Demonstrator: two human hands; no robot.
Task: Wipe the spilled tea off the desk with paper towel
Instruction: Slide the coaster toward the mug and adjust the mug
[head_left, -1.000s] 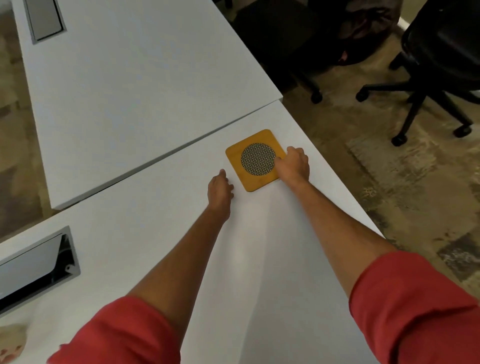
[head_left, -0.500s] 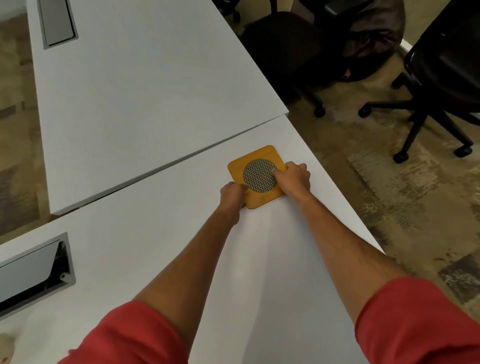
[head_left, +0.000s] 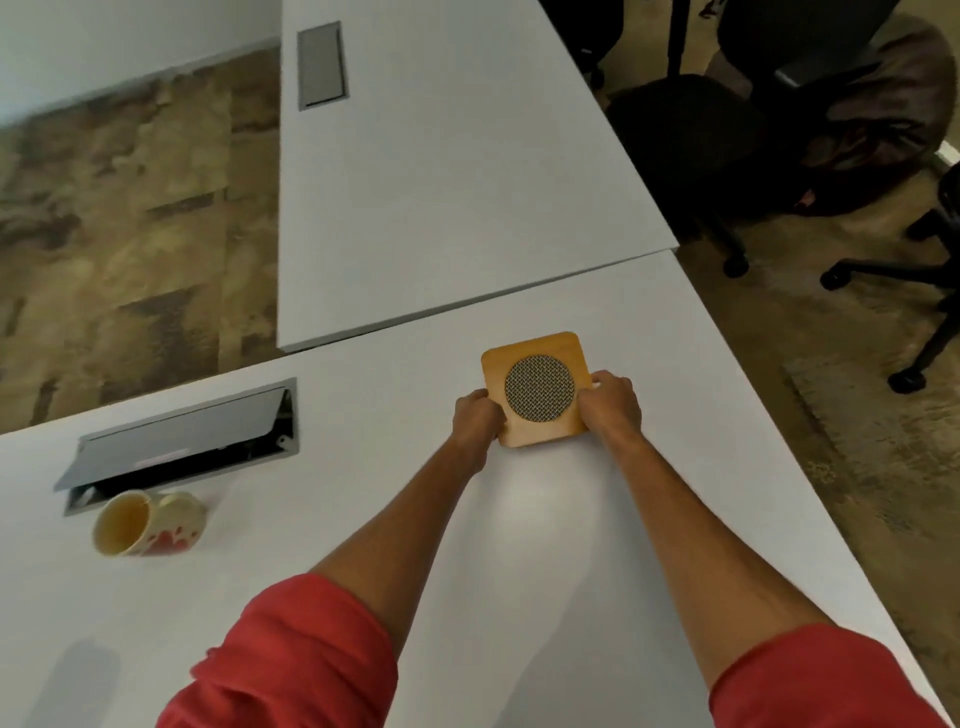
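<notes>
Preparatory step: left hand and right hand pinch square bamboo coaster with mesh disc on white bench; no paper towel visible, fetching it likely next.

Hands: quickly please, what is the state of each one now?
Left hand: grips the left edge of the square orange wooden coaster with round mesh centre.
Right hand: grips its right edge.

Office clutter around the white desks

A square wooden coaster with a round mesh centre lies at centre; a mug on its side at 8 o'clock, just below an open cable hatch; a closed hatch at 12; black office chairs at 2.
</notes>
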